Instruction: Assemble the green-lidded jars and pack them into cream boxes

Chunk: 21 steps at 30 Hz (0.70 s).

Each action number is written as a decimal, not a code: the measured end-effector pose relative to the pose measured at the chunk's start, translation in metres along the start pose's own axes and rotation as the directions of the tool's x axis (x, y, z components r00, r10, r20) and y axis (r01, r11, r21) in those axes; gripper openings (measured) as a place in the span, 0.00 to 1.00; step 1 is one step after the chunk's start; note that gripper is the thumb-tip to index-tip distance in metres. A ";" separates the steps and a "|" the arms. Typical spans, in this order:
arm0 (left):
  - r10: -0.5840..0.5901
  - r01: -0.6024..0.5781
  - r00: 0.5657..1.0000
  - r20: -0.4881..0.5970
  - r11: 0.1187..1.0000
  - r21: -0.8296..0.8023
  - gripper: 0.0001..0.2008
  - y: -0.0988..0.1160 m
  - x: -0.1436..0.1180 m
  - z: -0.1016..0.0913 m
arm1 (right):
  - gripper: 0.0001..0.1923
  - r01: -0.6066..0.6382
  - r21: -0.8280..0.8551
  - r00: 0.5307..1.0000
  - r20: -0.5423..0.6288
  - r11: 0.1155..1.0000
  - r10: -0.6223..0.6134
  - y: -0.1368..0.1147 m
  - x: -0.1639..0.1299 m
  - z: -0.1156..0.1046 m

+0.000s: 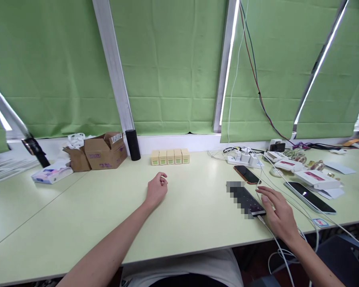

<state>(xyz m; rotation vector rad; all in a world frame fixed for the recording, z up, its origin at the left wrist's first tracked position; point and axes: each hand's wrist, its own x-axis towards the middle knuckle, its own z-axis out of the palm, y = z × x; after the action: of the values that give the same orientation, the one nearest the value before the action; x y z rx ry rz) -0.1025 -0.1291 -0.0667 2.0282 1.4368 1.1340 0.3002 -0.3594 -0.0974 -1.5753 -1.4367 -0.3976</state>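
Note:
My left hand [157, 188] rests on the pale green table [107, 215] with its fingers loosely curled and nothing in them. A row of small yellow boxes [170, 156] stands beyond it near the wall. My right hand [277, 213] lies open with spread fingers, touching the near end of a dark phone [245, 199] that lies flat with a white cable plugged in. The phone's screen is blurred out.
An open cardboard box [104, 150], a black cylinder [133, 145] and a tissue pack [52, 173] sit at the back left. At the right lie a white power strip [242, 159], two more phones [247, 174] [309, 196], white boxes [316, 178] and tangled cables.

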 end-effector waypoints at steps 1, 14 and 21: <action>-0.001 0.001 1.000 -0.001 1.000 0.000 0.11 0.000 0.000 0.000 | 0.17 -0.026 0.004 0.999 0.021 1.000 0.026 -0.001 0.000 0.001; -0.009 0.009 1.000 -0.003 1.000 -0.015 0.12 -0.002 0.000 0.000 | 0.41 -0.028 -0.156 0.949 0.307 0.987 0.076 -0.003 -0.015 0.017; -0.014 0.014 1.000 0.006 1.000 -0.003 0.12 0.004 -0.002 -0.003 | 0.43 -0.039 -0.150 0.950 0.301 0.988 0.083 0.003 -0.012 0.028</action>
<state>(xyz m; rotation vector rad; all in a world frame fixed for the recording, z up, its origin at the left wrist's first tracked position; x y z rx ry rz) -0.1027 -0.1332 -0.0631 2.0147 1.4432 1.1234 0.2904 -0.3446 -0.1219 -1.8555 -1.6168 -0.2289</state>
